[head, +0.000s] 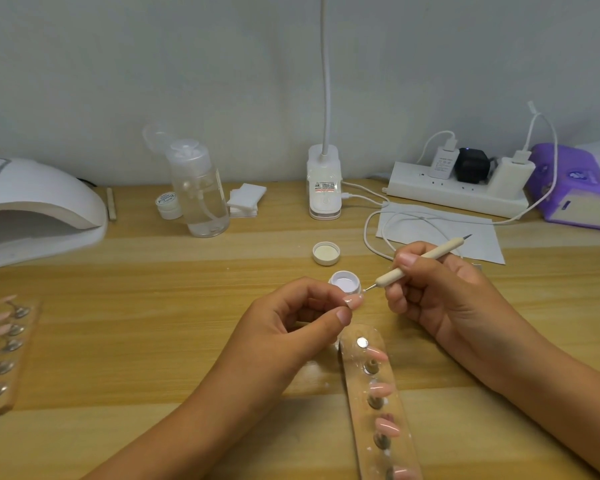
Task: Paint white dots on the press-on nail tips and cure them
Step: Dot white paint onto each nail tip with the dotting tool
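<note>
Head cam: my left hand (291,317) pinches one pink nail tip (354,300) by the open paint pot (344,281); right hand (426,289) pinches the dot tool (430,261), point at the tip. I think dotting's barely begun, strip tips (381,389) look plain, no curing yet. Big lamp (32,209) is well apart at left; lid (326,253) & cord (365,233) nearby.

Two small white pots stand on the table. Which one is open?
The near pot, by the dotting tool: its white content shows. The far pot, beside the clear bottle, wears its labelled lid.
</note>
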The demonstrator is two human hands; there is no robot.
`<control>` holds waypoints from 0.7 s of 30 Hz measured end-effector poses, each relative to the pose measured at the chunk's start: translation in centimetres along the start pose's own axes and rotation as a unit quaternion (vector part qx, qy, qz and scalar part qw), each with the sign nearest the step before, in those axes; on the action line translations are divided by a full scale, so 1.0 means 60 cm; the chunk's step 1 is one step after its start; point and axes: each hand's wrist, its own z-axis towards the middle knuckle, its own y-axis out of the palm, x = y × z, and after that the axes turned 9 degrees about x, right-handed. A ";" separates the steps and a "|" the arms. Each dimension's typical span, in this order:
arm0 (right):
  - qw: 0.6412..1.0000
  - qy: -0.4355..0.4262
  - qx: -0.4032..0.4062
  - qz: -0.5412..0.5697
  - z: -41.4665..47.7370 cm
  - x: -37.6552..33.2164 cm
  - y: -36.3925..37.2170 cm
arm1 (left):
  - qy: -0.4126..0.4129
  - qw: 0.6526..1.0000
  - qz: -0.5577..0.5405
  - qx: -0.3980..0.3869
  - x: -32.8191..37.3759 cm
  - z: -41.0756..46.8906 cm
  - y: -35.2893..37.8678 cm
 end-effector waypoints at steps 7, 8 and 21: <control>1.000 0.001 0.002 0.020 -0.003 -0.004 -0.001 | 0.001 1.000 0.003 -0.003 -0.001 0.000 0.000; 1.000 0.000 0.000 0.021 -0.003 -0.004 -0.001 | 0.001 1.000 0.005 -0.004 -0.001 0.000 0.000; 0.999 -0.027 -0.025 -0.032 -0.002 0.003 -0.001 | 0.000 1.000 0.016 0.001 -0.005 0.000 -0.001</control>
